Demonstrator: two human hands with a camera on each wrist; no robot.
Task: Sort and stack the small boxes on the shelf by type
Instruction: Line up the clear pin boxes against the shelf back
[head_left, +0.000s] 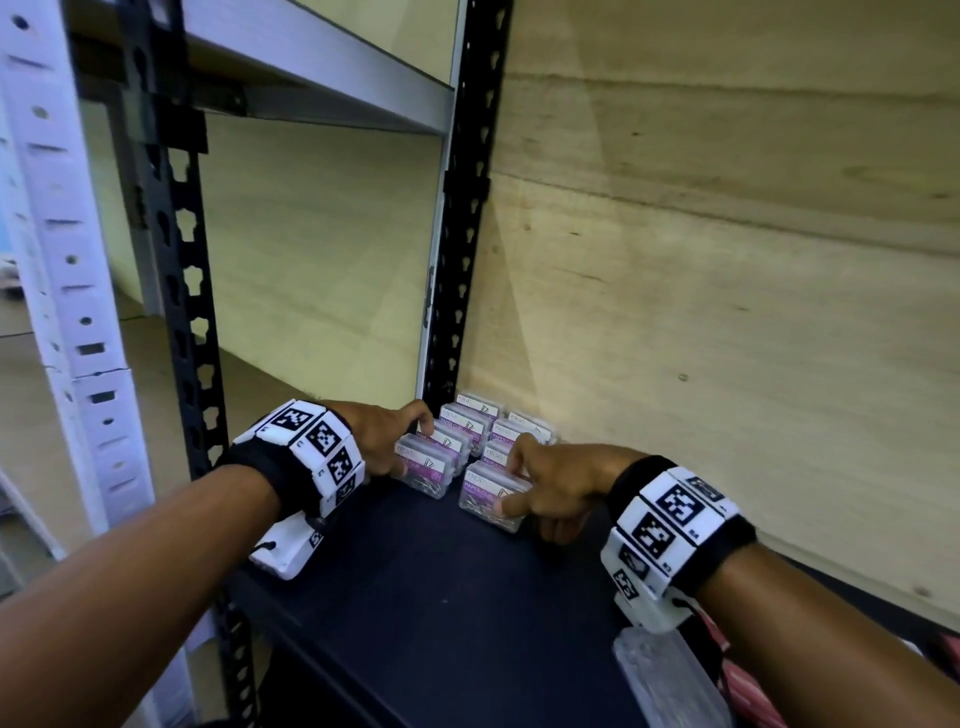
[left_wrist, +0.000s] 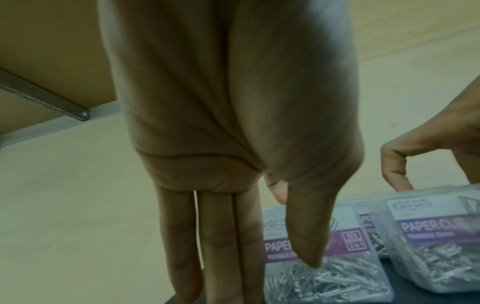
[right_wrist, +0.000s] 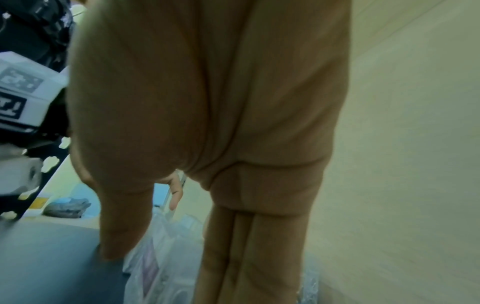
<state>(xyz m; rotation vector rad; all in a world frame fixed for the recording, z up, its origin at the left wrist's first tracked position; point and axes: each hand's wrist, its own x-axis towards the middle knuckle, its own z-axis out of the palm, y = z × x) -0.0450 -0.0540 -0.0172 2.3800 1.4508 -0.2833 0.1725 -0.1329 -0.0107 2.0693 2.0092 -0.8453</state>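
Two box rows (head_left: 467, 441) by black upright (head_left: 460, 234); left hand (head_left: 384, 441) flat alongside, right hand (head_left: 561, 488) clamped on nearest box (head_left: 483, 488).

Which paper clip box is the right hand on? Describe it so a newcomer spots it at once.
From the black upright post at the back corner of the dark shelf, two rows of clear, purple-labelled paper clip boxes run forward. The target box is the front one of the right row, the only one the right hand pinches.
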